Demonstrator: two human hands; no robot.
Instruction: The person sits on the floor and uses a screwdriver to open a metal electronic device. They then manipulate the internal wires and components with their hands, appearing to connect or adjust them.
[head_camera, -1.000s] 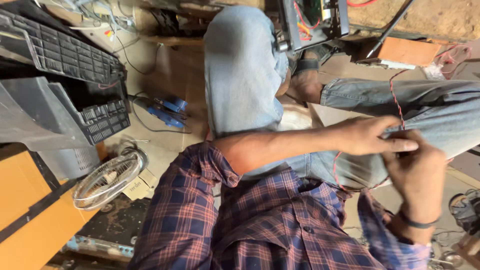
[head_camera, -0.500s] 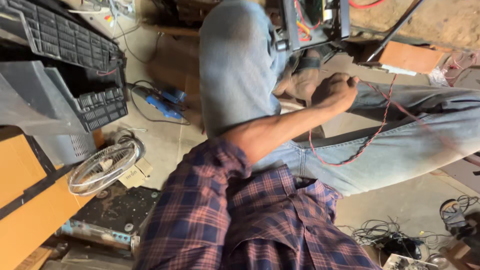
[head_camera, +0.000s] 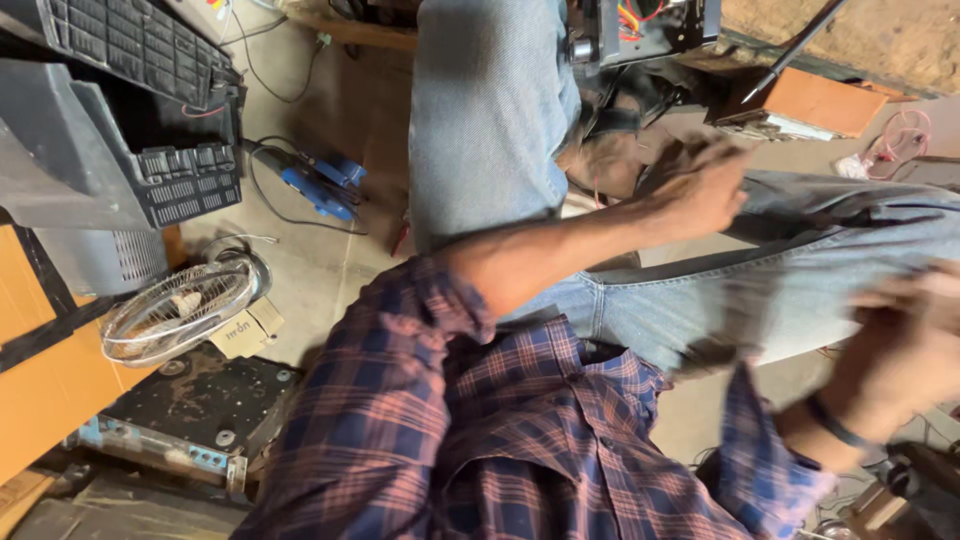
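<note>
Reaching left hand (head_camera: 700, 190), blurred right hand (head_camera: 900, 350)

a dusty concrete floor (head_camera: 330, 270) lies under flat daylight. at its left edge stand dark grey plastic appliance housings (head_camera: 120, 110) with slotted vents, and an orange board (head_camera: 50, 390) leans below them. a white wire fan guard (head_camera: 178, 310) lies flat beside a black metal base plate (head_camera: 200, 400). a blue tool (head_camera: 318, 183) with a black cord rests mid-floor. an orange box (head_camera: 815, 100) sits near the top right corner.
</note>
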